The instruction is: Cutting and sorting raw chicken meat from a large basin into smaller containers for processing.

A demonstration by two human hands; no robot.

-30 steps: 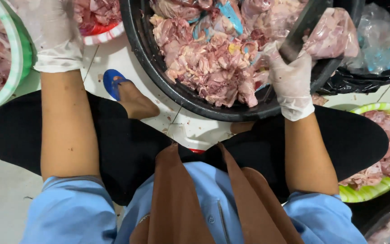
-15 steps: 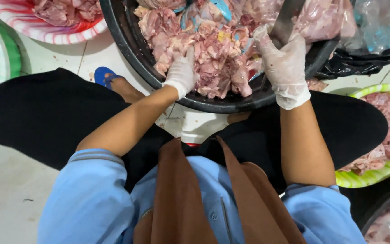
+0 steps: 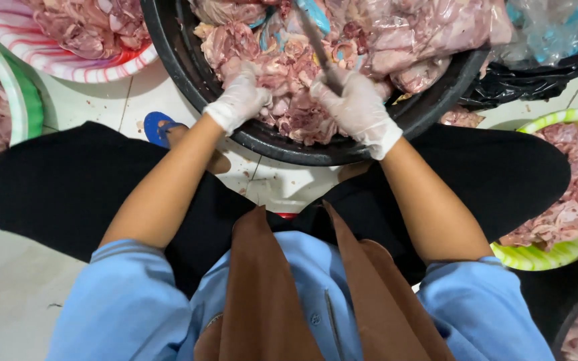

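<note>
Pressing down on a clump of raw chicken pieces in the near part of the big black basin, the gloved left hand has its fingers curled shut on the meat. Just beside it, toward the basin's middle, the gloved right hand is clamped around the handle of a knife, whose blade slants up and away over the heap. Both hands sit at the basin's near rim, above the person's crossed legs on the tiled floor.

As a judgement of progress, much remains: the basin is heaped almost to its rim with pink meat, and clear bags of chicken lie unopened on its far right side. Some sorting looks done already. Left of the basin, a red-striped plate carries a pile of pieces, and further left a green-rimmed bowl holds more. Right of the basin, a lime-green plate is also well filled. A black bag lies against the basin's right edge, and a blue sandal shows just below its left rim.
</note>
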